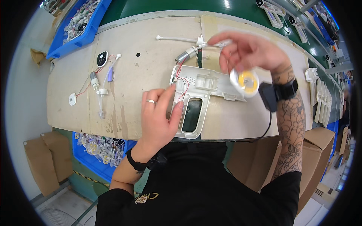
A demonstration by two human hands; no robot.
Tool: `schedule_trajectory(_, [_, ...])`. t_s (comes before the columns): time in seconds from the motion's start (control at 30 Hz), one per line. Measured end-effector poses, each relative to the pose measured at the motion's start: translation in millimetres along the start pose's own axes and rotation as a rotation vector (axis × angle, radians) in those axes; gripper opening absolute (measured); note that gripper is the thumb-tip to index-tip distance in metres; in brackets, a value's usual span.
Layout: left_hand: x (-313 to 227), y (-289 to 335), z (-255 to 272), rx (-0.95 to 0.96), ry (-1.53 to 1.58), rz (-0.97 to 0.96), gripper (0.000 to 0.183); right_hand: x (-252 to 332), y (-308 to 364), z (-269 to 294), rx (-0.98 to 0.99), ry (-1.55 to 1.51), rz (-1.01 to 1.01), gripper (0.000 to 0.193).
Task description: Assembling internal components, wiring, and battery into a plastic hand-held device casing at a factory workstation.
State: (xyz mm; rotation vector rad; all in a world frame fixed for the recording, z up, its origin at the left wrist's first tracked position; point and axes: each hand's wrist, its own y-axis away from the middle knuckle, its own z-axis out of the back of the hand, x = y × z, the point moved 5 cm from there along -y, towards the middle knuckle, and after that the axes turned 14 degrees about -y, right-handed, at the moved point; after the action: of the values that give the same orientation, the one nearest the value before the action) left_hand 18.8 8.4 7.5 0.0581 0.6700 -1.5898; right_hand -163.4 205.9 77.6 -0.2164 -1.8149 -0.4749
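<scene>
A white plastic housing half [222, 87] with an oblong opening lies near the table's front edge, its hollow side up. My left hand [160, 115], a ring on one finger, holds its left edge between thumb and fingers. Thin red wires [184, 84] run from the housing up to a small silver motor pump [186, 55], which has a clear tube [175, 38] with a white ball end. Above the housing, my right hand [247, 52] is slightly blurred, fingers apart, index stretched towards the pump's connector. Below that hand is a round white part with a yellow ring [248, 82]; what supports it is hidden.
Another wired pump assembly [94, 81] lies on the left. Blue bins [56, 51] of small parts stand at the far left and below the table [79, 145]. White curved shells [322, 98] line the right edge. A green conveyor [158, 6] runs behind. Cardboard boxes [316, 150] stand lower right.
</scene>
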Motion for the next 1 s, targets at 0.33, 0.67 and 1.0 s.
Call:
schedule_trajectory(0.33, [-31, -59, -5, 0.049, -0.067, -0.35, 0.07, -46, 29, -47, -0.135, -0.292, -0.139, 0.039])
schedule_trajectory(0.67, [-25, -41, -25, 0.087, -0.147, -0.451, 0.026, -45, 43, -38, -0.393, 0.761, 0.103, 0.005])
schedule_trajectory(1.0, [-24, -39, -30, 0.105, -0.195, -0.456, 0.025, -65, 35, -38, -0.39, 1.112, 0.206, 0.012])
